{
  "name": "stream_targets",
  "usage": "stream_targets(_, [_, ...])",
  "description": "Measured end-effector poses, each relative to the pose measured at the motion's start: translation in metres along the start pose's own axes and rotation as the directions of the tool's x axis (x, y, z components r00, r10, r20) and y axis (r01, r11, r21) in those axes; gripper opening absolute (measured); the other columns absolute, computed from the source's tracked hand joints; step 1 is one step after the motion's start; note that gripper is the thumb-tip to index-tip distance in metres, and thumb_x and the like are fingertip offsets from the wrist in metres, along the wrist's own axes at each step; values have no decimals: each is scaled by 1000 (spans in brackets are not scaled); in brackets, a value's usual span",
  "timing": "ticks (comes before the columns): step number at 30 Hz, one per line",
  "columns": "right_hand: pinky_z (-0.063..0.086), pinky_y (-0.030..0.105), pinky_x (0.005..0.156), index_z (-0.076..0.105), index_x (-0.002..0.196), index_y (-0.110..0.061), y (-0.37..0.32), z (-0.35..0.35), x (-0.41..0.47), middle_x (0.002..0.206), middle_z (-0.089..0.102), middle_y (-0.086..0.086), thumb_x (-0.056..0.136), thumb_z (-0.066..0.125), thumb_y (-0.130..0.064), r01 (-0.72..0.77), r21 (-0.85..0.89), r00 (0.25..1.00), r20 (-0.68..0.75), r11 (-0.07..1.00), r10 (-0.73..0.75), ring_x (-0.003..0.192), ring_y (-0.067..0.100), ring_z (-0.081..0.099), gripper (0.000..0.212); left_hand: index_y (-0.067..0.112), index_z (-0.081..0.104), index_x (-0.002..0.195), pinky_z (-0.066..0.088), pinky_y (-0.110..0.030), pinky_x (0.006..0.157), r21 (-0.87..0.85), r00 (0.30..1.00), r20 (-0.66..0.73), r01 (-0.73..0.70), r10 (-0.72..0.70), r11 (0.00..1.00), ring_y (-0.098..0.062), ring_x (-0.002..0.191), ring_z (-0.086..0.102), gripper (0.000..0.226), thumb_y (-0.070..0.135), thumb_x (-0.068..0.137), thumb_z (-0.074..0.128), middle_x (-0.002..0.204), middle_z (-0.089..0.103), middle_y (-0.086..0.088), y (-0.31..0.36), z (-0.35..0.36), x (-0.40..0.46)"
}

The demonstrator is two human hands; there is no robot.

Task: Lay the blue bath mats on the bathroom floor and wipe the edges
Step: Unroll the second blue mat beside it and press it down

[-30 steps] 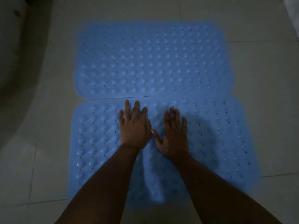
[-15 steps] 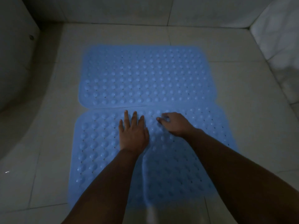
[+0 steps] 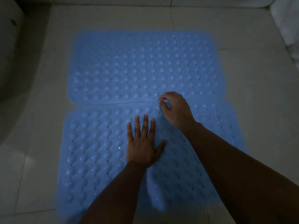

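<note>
Two blue bath mats with raised bumps and small holes lie flat on the pale tiled floor, long edges meeting. The far mat (image 3: 145, 65) is beyond the near mat (image 3: 97, 151). My left hand (image 3: 142, 143) presses flat on the near mat with straight, spread fingers. My right hand (image 3: 176, 109) is at the seam between the mats, fingers curled, pinching the far edge of the near mat. The light is dim.
A pale curved fixture (image 3: 14, 62) rises along the left side. A tiled wall (image 3: 286, 21) stands at the right corner, and another wall runs along the top. Bare floor tiles (image 3: 258, 94) surround the mats.
My right hand lifted off the near mat, moved forward to the seam and curled its fingers on the mat's edge. My left hand stayed flat.
</note>
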State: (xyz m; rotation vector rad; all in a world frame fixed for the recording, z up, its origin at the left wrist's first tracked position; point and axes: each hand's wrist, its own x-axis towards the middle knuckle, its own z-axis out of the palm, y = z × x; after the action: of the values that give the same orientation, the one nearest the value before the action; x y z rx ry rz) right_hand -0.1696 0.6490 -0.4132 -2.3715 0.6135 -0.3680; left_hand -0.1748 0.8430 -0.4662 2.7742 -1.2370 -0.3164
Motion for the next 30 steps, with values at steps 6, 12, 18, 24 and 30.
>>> stream_targets(6, [49, 34, 96, 75, 99, -16, 16, 8, 1, 110, 71, 5, 91, 58, -31, -1, -26, 997, -73, 1000, -1, 109, 25, 65, 25, 17, 9, 164, 5, -65, 122, -4, 999, 34, 0, 0, 1000, -36, 156, -13, 94, 78, 94, 25, 171, -5, -9, -1, 0, 3])
stream_targets(12, [52, 44, 95, 73, 99, -27, 3, -10, -8, 111, 70, -2, 90, 53, -40, -123, -69, 988, 81, 990, 128, 109, 19, 63, 26, 20, 4, 164, -6, -64, 122, -74, 989, 147, -6, 17, 997, -35, 155, -19, 106, 82, 83, 32, 171, -11, -7, -4, -8, 5])
stream_targets(18, [52, 36, 96, 75, 99, -19, -42, -14, -5, 111, 73, 5, 95, 57, -24, -230, -58, 938, 251, 971, 237, 106, 24, 67, 19, 25, 60, 131, 46, -44, 101, -295, 975, 185, 178, -126, 939, -34, 127, 57, 41, 42, 95, 49, 134, 62, -10, -35, -81, 24])
stream_targets(24, [47, 49, 105, 67, 127, -11, -88, 52, -49, 133, 63, 16, 97, 54, -31, -124, -151, 963, 218, 981, 156, 126, 34, 58, 37, 18, 66, 129, 45, -50, 101, -187, 971, -47, 223, -235, 957, -36, 141, 45, 54, 37, 84, 42, 136, 64, -9, -93, -85, 1])
stream_targets(30, [8, 65, 121, 26, 157, -8, -93, 128, -123, 166, 9, 24, 89, 36, -50, 46, -397, 946, 312, 917, 88, 155, 38, 5, 80, 20, 55, 143, 41, -54, 106, -65, 962, -99, 247, -253, 967, -37, 150, 31, 65, 41, 86, 31, 152, 51, -8, -119, -68, -22])
